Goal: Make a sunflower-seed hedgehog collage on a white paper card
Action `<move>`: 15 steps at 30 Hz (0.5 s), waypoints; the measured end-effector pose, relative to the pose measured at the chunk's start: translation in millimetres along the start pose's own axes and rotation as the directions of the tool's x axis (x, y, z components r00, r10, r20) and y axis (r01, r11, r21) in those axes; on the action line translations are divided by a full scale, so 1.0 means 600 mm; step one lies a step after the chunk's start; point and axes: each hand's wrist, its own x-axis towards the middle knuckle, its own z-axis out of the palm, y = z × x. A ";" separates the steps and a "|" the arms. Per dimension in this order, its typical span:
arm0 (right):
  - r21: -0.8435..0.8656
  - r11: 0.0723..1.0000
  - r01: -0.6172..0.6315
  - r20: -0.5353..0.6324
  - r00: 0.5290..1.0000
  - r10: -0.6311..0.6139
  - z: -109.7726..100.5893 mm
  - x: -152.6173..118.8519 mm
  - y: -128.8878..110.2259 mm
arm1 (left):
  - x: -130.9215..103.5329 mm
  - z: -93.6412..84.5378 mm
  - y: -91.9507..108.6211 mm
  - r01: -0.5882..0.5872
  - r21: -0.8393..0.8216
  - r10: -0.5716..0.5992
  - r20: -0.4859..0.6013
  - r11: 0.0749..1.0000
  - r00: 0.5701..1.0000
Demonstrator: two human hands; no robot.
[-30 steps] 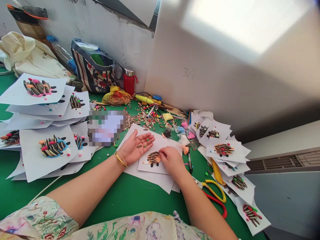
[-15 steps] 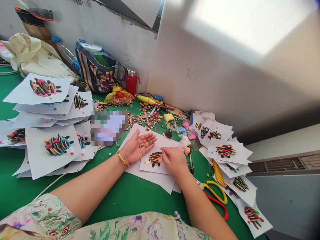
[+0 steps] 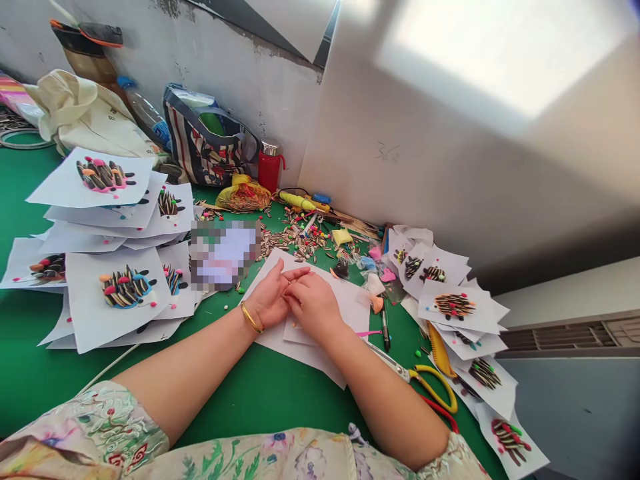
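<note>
My left hand [image 3: 267,297] is palm up over white paper [image 3: 325,367], fingers stretched out. A gold bangle [image 3: 251,317] circles its wrist. My right hand [image 3: 317,307] reaches across, its fingertips pinched together at the left palm and fingers. Whatever lies on that palm or between those fingertips is hidden. Beneath both hands is a small white card [image 3: 296,335], its picture almost wholly covered. By my right forearm lie a thin pink stick [image 3: 369,333], a black pen [image 3: 385,327] and scissors [image 3: 434,387] with red and yellow handles.
Cards with sunflower-seed hedgehogs are piled at left [image 3: 117,320] and right [image 3: 453,303]. Behind the paper are scattered seeds [image 3: 295,240], coloured clay [image 3: 343,237], a red flask [image 3: 269,167] and a striped bag [image 3: 205,143]. A blurred patch [image 3: 225,257] hides something left of the paper.
My right hand has moved left from the hedgehog card to my left palm, where a seed and green beads were showing. The hedgehog is now covered. The view has shifted slightly.
</note>
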 end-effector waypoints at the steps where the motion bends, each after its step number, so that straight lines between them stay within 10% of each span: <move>1: -0.002 1.000 -0.004 0.000 1.000 0.004 -0.001 -0.001 0.002 | 0.000 0.000 0.000 0.004 -0.004 -0.004 0.010 1.000 1.000; 15: -0.076 0.984 -0.164 -0.023 0.986 0.163 -0.050 0.026 0.051 | 0.007 -0.006 -0.004 -0.058 -0.061 0.060 0.024 0.996 0.998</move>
